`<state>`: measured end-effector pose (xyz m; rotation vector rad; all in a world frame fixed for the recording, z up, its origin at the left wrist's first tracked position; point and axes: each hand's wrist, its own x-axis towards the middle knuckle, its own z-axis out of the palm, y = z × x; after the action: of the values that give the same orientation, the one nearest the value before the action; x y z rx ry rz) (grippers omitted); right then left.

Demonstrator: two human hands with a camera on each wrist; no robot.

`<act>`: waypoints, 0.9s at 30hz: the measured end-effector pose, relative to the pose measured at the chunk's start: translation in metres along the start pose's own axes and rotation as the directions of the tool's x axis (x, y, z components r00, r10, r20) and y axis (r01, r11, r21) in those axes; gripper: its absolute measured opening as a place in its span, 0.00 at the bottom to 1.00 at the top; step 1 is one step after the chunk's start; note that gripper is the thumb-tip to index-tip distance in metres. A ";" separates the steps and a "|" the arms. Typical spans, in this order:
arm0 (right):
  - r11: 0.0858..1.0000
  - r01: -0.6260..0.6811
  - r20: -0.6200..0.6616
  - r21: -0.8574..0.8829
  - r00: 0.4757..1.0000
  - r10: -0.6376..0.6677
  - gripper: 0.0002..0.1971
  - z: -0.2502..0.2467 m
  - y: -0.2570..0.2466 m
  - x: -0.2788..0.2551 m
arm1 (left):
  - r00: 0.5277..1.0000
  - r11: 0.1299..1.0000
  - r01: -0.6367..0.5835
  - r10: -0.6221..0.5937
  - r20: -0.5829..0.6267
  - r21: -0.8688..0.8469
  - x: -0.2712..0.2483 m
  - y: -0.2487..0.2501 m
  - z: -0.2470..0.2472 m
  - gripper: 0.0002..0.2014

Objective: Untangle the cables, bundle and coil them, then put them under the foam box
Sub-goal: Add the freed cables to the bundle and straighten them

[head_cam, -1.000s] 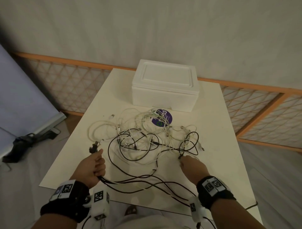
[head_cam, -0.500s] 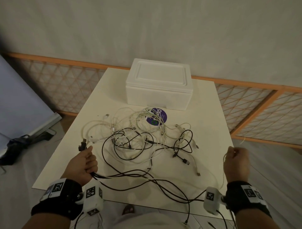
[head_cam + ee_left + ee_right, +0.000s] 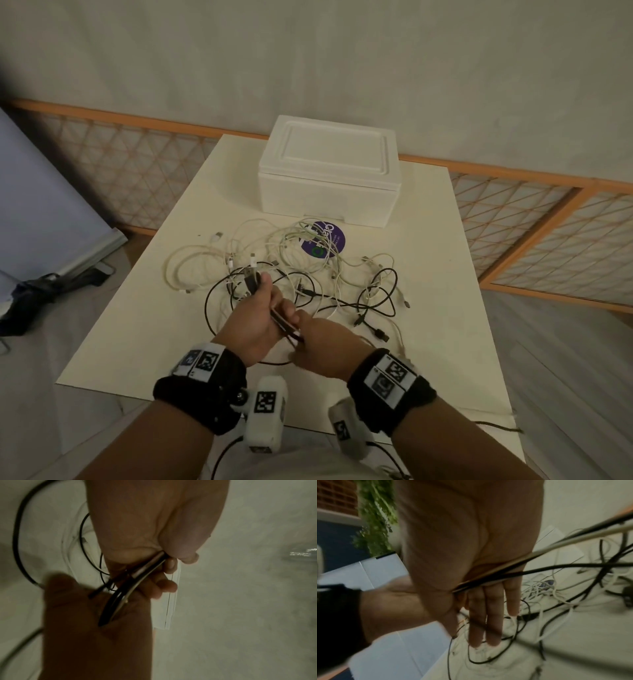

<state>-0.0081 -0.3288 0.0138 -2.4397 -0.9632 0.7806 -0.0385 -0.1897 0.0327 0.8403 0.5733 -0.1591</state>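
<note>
On the white counter, the left hand is gripping gathered black cable strands; the right hand is pinching them. Bundling is under way; coiling follows.

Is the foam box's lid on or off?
On. The foam box sits closed on the table; its lid covers the top fully.

black wristbands | white tag-marked camera blocks | bare forearms

Left hand pinches black cable strands; right hand grips same strands below, over white table.
</note>
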 end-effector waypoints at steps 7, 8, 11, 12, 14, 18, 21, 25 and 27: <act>0.987 -0.162 0.037 0.001 0.986 0.162 0.11 -0.005 0.086 -0.048 | 0.955 0.988 -0.094 0.056 -0.290 -0.119 -0.001 0.018 -0.059 0.26; 0.977 -0.212 0.047 0.030 0.977 0.210 0.13 -0.010 0.099 -0.058 | 0.944 0.984 -0.102 0.050 -0.325 -0.145 0.001 0.020 -0.070 0.24; 0.920 -0.380 0.071 0.101 0.925 0.374 0.16 -0.029 0.130 -0.087 | 0.906 0.971 -0.117 0.018 -0.423 -0.209 0.006 0.019 -0.099 0.21; 0.911 -0.410 0.077 0.046 0.911 0.406 0.17 -0.037 0.138 -0.097 | 0.890 0.970 -0.123 0.015 -0.456 -0.208 0.007 0.018 -0.107 0.22; 0.884 -0.466 0.064 -0.041 0.881 0.468 0.19 -0.052 0.152 -0.110 | 0.862 0.972 -0.127 0.009 -0.507 -0.197 0.009 0.017 -0.121 0.22; 0.837 -0.529 -0.042 -0.143 0.848 0.529 0.26 -0.078 0.168 -0.117 | 0.852 0.967 -0.110 -0.026 -0.522 -0.229 0.012 0.018 -0.129 0.23; 0.797 -0.558 -0.132 -0.230 0.829 0.543 0.36 -0.086 0.167 -0.107 | 0.856 0.971 -0.094 -0.034 -0.516 -0.221 0.016 0.014 -0.119 0.24; 0.739 -0.618 -0.261 -0.268 0.785 0.561 0.46 -0.102 0.166 -0.086 | 0.899 0.976 -0.027 -0.070 -0.432 -0.215 0.022 0.017 -0.113 0.23; 0.671 -0.652 -0.309 -0.355 0.759 0.574 0.41 -0.110 0.163 -0.077 | 0.922 0.984 0.020 -0.088 -0.378 -0.179 0.020 0.020 -0.111 0.23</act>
<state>0.0939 -0.5126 0.0365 -3.2454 -0.2177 0.5596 -0.0611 -0.0921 -0.0233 0.6891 0.9679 0.0084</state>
